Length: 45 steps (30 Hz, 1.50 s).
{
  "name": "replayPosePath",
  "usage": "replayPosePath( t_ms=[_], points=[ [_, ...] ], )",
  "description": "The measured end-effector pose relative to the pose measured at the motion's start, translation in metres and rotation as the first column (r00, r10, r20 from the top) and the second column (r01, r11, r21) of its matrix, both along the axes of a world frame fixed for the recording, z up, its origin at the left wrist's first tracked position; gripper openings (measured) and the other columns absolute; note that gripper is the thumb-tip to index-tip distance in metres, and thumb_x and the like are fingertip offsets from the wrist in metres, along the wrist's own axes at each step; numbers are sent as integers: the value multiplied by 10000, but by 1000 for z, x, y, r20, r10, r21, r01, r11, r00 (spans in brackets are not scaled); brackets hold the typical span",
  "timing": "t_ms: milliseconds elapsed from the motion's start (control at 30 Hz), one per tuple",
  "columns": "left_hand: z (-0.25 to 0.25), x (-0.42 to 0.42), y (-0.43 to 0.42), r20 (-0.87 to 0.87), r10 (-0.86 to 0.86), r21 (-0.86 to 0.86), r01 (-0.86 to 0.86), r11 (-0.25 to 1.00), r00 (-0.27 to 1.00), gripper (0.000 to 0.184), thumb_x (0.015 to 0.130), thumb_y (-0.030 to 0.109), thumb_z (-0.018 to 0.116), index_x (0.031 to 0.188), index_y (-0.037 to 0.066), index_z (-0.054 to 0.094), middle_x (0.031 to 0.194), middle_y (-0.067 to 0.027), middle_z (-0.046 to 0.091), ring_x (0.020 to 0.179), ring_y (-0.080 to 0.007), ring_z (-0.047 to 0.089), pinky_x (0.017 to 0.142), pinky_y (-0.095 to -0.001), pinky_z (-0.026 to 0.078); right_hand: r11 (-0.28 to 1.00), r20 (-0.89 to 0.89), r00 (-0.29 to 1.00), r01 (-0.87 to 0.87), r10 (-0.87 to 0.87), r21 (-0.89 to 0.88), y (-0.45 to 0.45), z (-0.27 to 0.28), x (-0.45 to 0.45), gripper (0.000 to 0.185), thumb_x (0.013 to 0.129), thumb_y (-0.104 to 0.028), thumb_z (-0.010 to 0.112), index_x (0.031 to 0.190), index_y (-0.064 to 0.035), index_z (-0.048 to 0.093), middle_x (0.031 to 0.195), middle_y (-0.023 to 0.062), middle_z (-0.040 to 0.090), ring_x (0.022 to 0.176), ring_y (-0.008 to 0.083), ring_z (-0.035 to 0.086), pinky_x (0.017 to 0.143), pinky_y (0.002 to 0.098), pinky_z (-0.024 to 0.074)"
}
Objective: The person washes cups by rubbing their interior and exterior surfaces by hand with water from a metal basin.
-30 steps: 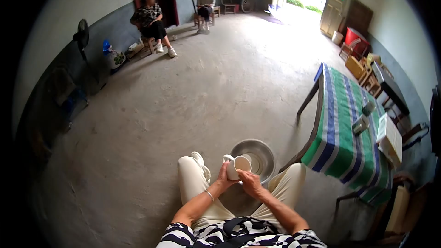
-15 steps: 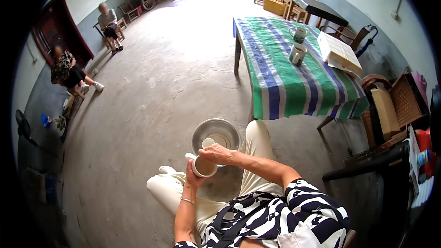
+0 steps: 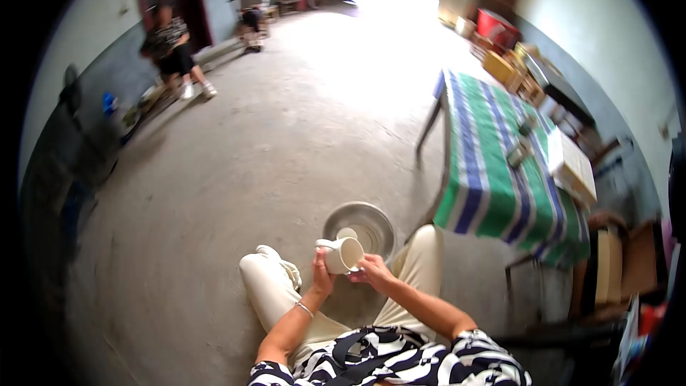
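A white mug [image 3: 343, 255] is tilted over my lap, its mouth turned to the right and its handle at the upper left. My left hand [image 3: 324, 275] is closed around the mug's left side. At the lower right of the rim, my right hand [image 3: 373, 272] has its fingers curled against the mug. Just beyond the mug, a round metal basin [image 3: 386, 227] rests on the floor between my knees. A white round item [image 3: 346, 233] lies in the basin, partly hidden behind the mug.
On the right stands a table with a green, blue and white striped cloth [image 3: 493, 164], bearing two mugs and a white box [image 3: 570, 164]. A wicker chair [image 3: 639, 264] is at the far right. Two people sit along the left wall, near a fan [image 3: 71, 89].
The mug has tipped so its mouth faces right. My right hand has moved from above the rim to the mug's lower right side. The head view has shifted and blurred.
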State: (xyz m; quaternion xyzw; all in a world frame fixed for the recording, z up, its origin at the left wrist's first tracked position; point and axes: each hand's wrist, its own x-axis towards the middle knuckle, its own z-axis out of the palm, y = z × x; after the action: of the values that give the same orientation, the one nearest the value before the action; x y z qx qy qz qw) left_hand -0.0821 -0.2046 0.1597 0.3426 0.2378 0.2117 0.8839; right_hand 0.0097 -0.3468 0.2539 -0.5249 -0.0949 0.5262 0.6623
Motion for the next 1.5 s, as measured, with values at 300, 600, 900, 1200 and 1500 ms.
replayPosePath(
  t_ms=[300, 600, 900, 1200, 1500],
  points=[
    [22, 17, -21, 5, 280, -265, -269, 926, 960, 351, 877, 393, 496, 1050, 89, 530, 934, -19, 544, 888, -112, 524, 763, -297, 451, 996, 995, -82, 70, 61, -56, 8, 46, 3, 236, 836, -144, 541, 1027, -10, 576, 991, 171, 608, 890, 341, 588, 746, 388, 475],
    [7, 4, -25, 18, 84, -348, -73, 935, 996, 431, 875, 463, 475, 1099, 97, 510, 1029, -49, 549, 948, -159, 555, 754, -339, 500, 986, 989, 60, 90, 135, -140, 39, 14, -20, 173, 862, -165, 517, 982, -46, 554, 690, 185, 603, 649, 369, 600, 589, 456, 461],
    [32, -10, 9, 41, -493, -376, 471, 798, 869, 627, 820, 618, 425, 1260, 171, 423, 1167, -77, 526, 1028, -255, 539, 787, -475, 481, 832, 889, -449, -526, -93, -179, 0, 32, 43, 178, 695, -101, 660, 843, -106, 562, 864, 12, 615, 1018, 174, 561, 1041, 504, 201],
    [57, -21, 9, 349, -265, -387, 396, 833, 899, 549, 876, 504, 436, 1257, 109, 444, 1187, -101, 526, 1078, -249, 520, 906, -429, 432, 963, 985, -155, -245, 74, -111, 21, 30, 2, 81, 744, -131, 648, 760, -90, 580, 737, 50, 614, 726, 228, 605, 939, 453, 340],
    [35, -20, 11, 261, -207, 13, 211, 977, 943, 553, 845, 358, 586, 1298, 153, 346, 1191, -25, 473, 1090, -153, 460, 877, -331, 420, 956, 641, 719, 280, -269, 87, 62, 15, -19, 287, 905, -246, 533, 825, 20, 609, 665, -18, 540, 594, 47, 439, 531, 219, 385]
  ],
)
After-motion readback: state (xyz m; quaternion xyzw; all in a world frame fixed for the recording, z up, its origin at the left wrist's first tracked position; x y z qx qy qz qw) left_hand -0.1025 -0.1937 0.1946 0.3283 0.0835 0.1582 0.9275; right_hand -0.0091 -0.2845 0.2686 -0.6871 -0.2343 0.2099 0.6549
